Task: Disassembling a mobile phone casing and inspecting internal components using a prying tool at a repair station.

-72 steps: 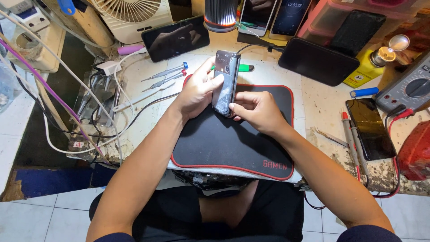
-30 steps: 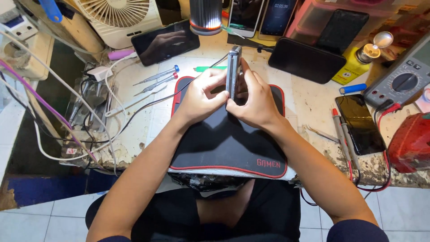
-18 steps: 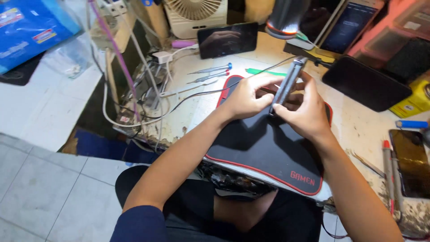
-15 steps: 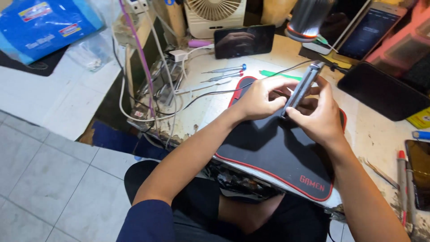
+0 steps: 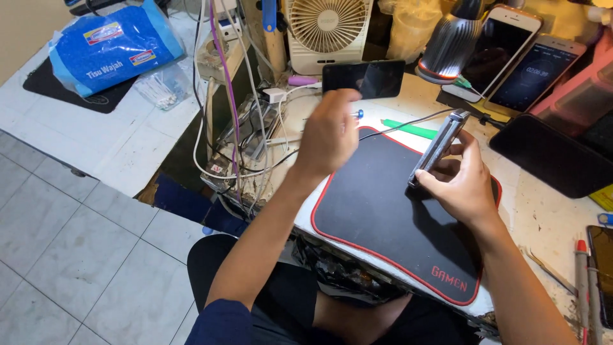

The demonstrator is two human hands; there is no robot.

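Right hand (image 5: pixel 461 182) grips a slim dark phone (image 5: pixel 439 148), held on edge and tilted, its lower end resting on the black mat with red trim (image 5: pixel 383 217). Fingers wrap the far side, thumb on the near side; the phone stands toward the mat's far right part.

Left hand (image 5: pixel 327 131) is lifted off the mat, hovering to its left above the bench edge, blurred. Fingers are loosely curled; whether they pinch anything cannot be told. Just beyond it lie small screwdrivers, one with a blue tip (image 5: pixel 359 114), partly hidden by the hand.

A dark cable (image 5: pixel 408 121) runs across the bench past the mat's far edge. A green flat tool (image 5: pixel 408 129) lies just beyond the mat. Farther off, a black phone (image 5: pixel 363 79) stands propped before a small white fan (image 5: pixel 327 32). A grey lamp base (image 5: pixel 450 45) sits to the right of the fan, then two phones leaning upright (image 5: pixel 511 57). A large dark slab (image 5: pixel 552 163) lies right of the mat.

On the far left, a blue tissue pack (image 5: pixel 112 48) rests on a white surface, with a tangle of white cables (image 5: pixel 239 121) between it and the bench.
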